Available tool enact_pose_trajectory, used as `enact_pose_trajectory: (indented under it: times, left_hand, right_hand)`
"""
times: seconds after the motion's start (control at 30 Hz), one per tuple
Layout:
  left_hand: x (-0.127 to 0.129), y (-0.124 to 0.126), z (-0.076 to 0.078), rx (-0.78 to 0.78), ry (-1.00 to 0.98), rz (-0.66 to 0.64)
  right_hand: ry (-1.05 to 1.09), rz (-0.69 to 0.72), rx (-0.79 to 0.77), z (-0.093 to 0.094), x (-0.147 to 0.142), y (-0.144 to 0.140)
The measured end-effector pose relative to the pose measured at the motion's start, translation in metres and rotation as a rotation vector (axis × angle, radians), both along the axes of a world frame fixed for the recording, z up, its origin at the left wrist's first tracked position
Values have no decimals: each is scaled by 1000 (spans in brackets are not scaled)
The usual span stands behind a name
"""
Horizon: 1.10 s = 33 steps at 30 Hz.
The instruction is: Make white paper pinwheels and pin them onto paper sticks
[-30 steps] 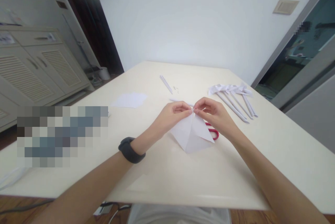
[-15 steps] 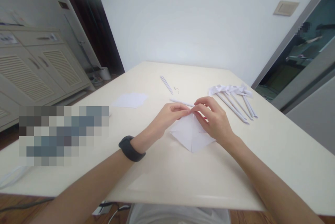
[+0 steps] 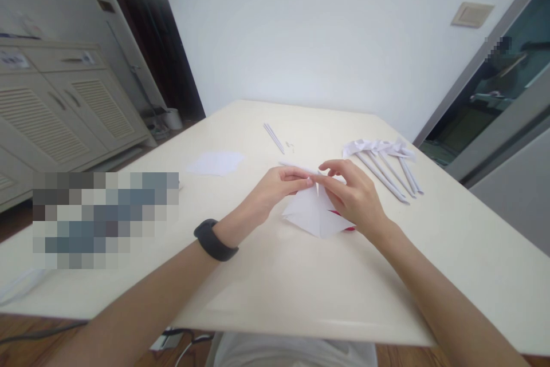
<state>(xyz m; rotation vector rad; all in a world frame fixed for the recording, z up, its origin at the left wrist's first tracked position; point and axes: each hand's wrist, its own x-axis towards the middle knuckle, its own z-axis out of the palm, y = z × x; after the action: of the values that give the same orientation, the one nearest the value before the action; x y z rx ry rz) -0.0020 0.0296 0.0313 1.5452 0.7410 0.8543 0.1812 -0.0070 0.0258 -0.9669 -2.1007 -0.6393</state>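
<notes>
Both hands pinch folded white paper on table.

Paper sheet left of centre; paper-flower sticks right; louvred cabinet far left; wall switch upper right.

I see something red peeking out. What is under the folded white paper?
A red edge shows beneath the folded white paper, by the right hand. The paper and hand cover the rest, so its shape stays hidden. The left hand pinches the paper's top.

folded paper: plain white
scissors: red handle peeking out under the paper
bench: cream
wristband: black
paper rolls: white, right of the paper
</notes>
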Motion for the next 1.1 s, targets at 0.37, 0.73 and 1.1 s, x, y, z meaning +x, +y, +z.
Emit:
enact_pose_trajectory:
  times: [0.37, 0.73, 1.1]
  left_hand:
    - [6, 3, -7, 175, 156, 26]
    - [7, -3, -5, 394, 260, 79]
    - [7, -4, -4, 428, 241, 107]
  right_hand:
    - [333, 79, -422, 11, -4, -7]
    - [366, 123, -600, 8, -2, -1]
    - [390, 118, -616, 3, -1, 2]
